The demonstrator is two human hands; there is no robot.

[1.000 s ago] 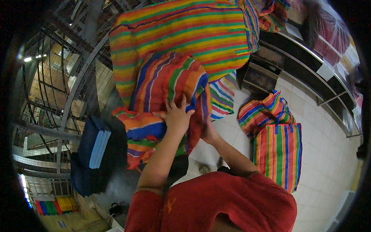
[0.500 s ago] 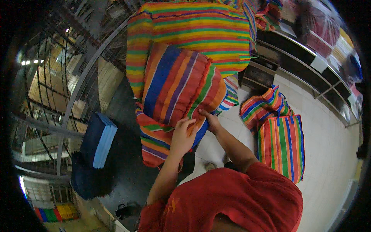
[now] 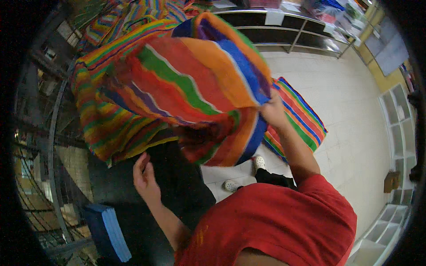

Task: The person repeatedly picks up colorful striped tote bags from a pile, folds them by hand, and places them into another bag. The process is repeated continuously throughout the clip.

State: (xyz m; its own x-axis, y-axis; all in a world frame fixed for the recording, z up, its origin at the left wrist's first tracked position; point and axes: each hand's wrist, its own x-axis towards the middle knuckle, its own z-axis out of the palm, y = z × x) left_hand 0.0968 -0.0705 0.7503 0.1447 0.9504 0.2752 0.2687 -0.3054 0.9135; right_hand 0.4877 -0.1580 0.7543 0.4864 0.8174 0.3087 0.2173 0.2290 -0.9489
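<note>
A: what r the fingers doing rn?

B: R hand (image 3: 273, 110) has its fingers closed on the R edge of a big striped cloth (image 3: 195, 84), mostly red/orange w/ green + blue. L hand (image 3: 147, 179) is open, fingers a bit curled, touching nothing, over the black tabletop (image 3: 173, 190), just below the yellow-striped fabric (image 3: 97, 115).

A: k, where's the cloth exactly?

B: held up by the R hand, L part in front of the yellow-striped fabric, can't tell if they touch. Lower edge hangs in folds past the tabletop's R edge. Bit blurry.

A: room to move?

B: tabletop spreads around L hand, w/ a blue stack (image 3: 108, 232) near its lower L. Tiled floor (image 3: 355, 119) runs way out R, up to white shelving (image 3: 398, 133). Striped bag (image 3: 306, 117) sits partly behind the R hand + arm tho.

A: labels/writing?

B: white sheet (image 3: 274, 17) on the dark counter (image 3: 248, 35), too small to read. Yellow mark (image 3: 202, 235) on the red shirt (image 3: 284, 221), can't make it out.
</note>
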